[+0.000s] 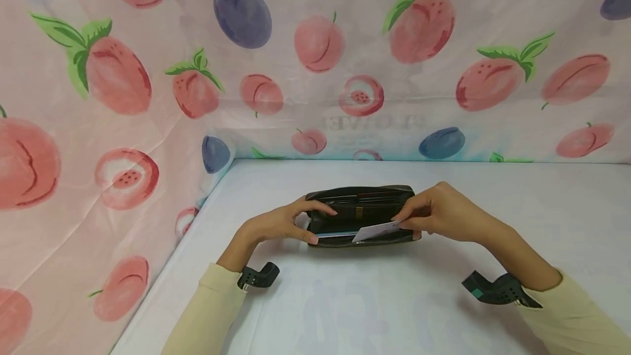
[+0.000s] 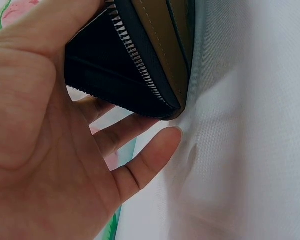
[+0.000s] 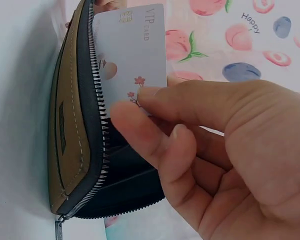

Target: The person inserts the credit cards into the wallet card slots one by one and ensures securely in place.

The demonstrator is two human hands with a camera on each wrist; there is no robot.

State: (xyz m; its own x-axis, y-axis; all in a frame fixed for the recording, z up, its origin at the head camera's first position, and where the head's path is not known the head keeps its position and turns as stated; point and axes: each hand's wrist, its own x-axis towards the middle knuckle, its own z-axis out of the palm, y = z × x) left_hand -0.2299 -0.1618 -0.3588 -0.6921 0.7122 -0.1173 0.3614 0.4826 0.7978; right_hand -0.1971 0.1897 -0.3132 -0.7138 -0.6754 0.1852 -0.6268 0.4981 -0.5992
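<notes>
A dark zip-around wallet (image 1: 335, 244) lies unzipped on the white table, its inner slots facing up. My left hand (image 1: 276, 223) grips its left end, thumb on the front edge and a finger reaching over the inside; in the left wrist view, the other fingers of that hand (image 2: 35, 140) spread below the wallet's corner. Between thumb and finger, my right hand (image 1: 443, 215) pinches a pale VIP card (image 3: 130, 50) with a chip and a small red flower print. The card slants at the wallet's front compartment, its lower part hidden behind the zipped edge.
A light-blue edge (image 1: 335, 234) shows inside the front compartment, and other thin edges (image 1: 379, 196) line the back slots. The white cloth-covered table (image 1: 305, 289) meets a fruit-patterned curtain (image 1: 276, 125) behind and at left. Each wrist wears a black camera band.
</notes>
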